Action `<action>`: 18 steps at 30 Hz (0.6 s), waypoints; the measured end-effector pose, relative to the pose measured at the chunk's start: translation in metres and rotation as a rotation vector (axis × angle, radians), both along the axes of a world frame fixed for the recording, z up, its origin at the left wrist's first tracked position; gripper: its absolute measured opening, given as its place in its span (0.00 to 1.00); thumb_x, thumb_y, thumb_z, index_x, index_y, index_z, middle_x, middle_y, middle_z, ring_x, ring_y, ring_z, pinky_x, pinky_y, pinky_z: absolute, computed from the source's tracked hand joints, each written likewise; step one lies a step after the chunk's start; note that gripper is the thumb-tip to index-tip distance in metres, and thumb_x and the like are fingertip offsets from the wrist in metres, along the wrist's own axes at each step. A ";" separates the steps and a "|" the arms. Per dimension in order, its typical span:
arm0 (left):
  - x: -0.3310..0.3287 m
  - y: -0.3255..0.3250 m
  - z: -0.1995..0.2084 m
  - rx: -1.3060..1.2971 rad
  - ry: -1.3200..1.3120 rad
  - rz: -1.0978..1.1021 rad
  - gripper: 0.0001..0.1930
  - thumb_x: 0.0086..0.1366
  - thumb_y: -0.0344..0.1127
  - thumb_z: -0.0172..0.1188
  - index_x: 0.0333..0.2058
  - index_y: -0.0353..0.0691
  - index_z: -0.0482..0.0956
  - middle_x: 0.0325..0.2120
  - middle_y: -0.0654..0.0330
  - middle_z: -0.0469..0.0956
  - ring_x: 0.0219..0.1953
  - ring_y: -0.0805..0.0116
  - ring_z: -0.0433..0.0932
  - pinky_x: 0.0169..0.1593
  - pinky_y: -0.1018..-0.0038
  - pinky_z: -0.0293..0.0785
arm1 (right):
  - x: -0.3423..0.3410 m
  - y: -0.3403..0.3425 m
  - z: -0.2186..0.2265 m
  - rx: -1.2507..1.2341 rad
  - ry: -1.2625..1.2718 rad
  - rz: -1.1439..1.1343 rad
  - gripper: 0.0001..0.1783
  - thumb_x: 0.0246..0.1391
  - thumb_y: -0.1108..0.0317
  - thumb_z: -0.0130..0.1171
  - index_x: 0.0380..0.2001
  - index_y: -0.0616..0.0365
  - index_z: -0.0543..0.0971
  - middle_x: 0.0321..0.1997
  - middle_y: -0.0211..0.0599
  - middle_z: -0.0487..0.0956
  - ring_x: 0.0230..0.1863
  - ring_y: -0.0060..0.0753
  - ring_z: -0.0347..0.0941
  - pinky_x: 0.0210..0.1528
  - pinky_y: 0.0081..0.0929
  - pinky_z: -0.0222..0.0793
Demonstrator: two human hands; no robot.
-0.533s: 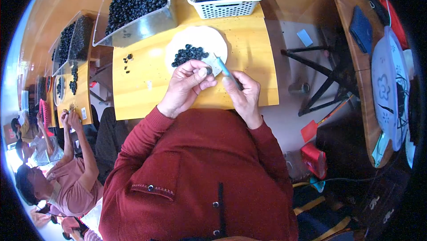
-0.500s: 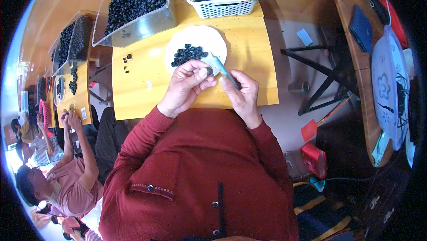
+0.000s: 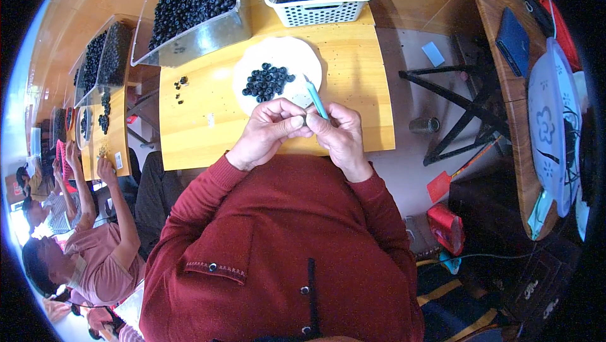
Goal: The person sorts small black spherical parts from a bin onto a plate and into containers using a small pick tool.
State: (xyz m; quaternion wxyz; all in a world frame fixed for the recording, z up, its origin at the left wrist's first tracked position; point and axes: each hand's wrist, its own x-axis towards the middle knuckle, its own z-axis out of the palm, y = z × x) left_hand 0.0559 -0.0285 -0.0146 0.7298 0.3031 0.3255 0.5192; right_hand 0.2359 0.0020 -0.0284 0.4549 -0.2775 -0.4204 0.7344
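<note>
My left hand (image 3: 268, 133) is closed, pinching a small dark round part (image 3: 307, 119) between thumb and fingers; most of it is hidden. Against it, my right hand (image 3: 341, 135) meets the part with its thumb. Within that right hand lies a light-blue pen-like tool (image 3: 317, 100), its thin pointed tip aimed away from me over the plate. Just beyond both hands is a white plate (image 3: 278, 49) with a scalloped rim. On it sits a cluster of small black ring-shaped parts (image 3: 265, 82), several with visible holes.
A clear bin (image 3: 205, 37) and a white perforated basket (image 3: 325, 12), both full of black parts, stand at the table's far side. A few loose parts (image 3: 181, 82) lie left of the plate. Further left, a co-worker (image 3: 104, 253) sits at another table. A folding-leg frame (image 3: 454, 96) stands right.
My hands have come together, and my right thumb now reaches the part in my left fingers. The blue tool has tilted more upright. The co-worker's hands have moved apart.
</note>
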 end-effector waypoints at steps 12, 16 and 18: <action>-0.007 0.029 0.012 0.121 0.459 0.120 0.06 0.64 0.26 0.62 0.39 0.35 0.79 0.33 0.60 0.82 0.33 0.73 0.81 0.42 0.76 0.79 | 0.011 -0.002 -0.026 0.012 -0.231 -0.202 0.10 0.59 0.66 0.62 0.33 0.64 0.80 0.25 0.17 0.72 0.25 0.08 0.61 0.26 0.13 0.58; -0.019 0.086 0.036 0.348 0.971 0.296 0.07 0.62 0.30 0.66 0.36 0.33 0.81 0.31 0.64 0.82 0.33 0.80 0.78 0.39 0.82 0.75 | 0.011 -0.007 -0.028 0.106 -0.322 -0.244 0.10 0.60 0.66 0.61 0.34 0.64 0.80 0.23 0.17 0.70 0.24 0.09 0.60 0.26 0.13 0.57; -0.022 0.125 0.048 0.441 1.138 0.385 0.08 0.62 0.32 0.66 0.37 0.32 0.82 0.32 0.61 0.83 0.34 0.78 0.79 0.39 0.81 0.76 | 0.010 -0.007 -0.029 0.173 -0.343 -0.265 0.10 0.60 0.66 0.61 0.35 0.64 0.80 0.23 0.17 0.70 0.24 0.09 0.60 0.26 0.13 0.57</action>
